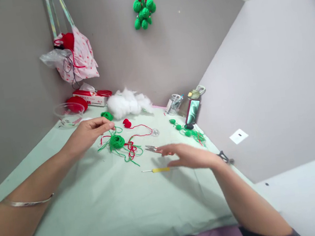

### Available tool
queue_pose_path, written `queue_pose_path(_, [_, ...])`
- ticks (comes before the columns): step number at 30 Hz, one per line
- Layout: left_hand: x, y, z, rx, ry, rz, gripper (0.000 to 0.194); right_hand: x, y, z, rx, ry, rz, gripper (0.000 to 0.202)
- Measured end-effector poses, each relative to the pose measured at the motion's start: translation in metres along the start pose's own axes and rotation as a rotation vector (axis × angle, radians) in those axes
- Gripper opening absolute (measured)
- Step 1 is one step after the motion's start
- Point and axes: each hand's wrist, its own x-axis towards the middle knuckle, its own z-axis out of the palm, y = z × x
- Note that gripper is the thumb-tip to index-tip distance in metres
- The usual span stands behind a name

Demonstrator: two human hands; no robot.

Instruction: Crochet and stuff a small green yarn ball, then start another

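My left hand (96, 128) is closed in a pinch above the yarn, with a thin strand of green yarn at its fingertips. Just below lies a small green yarn ball (116, 141), its loose strands spread around it. Tangled red yarn (131, 149) rests against it on the right. Over the small scissors (151, 148) hovers my right hand (184, 155), fingers apart and holding nothing. It partly hides the scissors' handles. A crochet hook (160, 169) with a yellow grip lies below those fingers. A small red piece (127, 123) trails a red strand.
White stuffing (128, 102) is heaped at the back, beside a tissue box (90, 99) and a clear tub (69, 116). Back right are a clear cup (174, 104), a phone (192, 112) and green crocheted pieces (178, 127). Black scissors (223, 156) lie at the right edge.
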Motion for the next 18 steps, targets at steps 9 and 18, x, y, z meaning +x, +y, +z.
queue_pose_path(9, [-0.026,0.034,0.019,0.004,-0.235,0.127,0.021,0.011,-0.035,0.050,-0.075,0.274,0.031,0.021])
queue_pose_path(18, [-0.015,0.041,0.035,-0.080,-0.205,0.204,0.018,0.058,-0.073,0.036,1.181,0.291,-0.095,0.034])
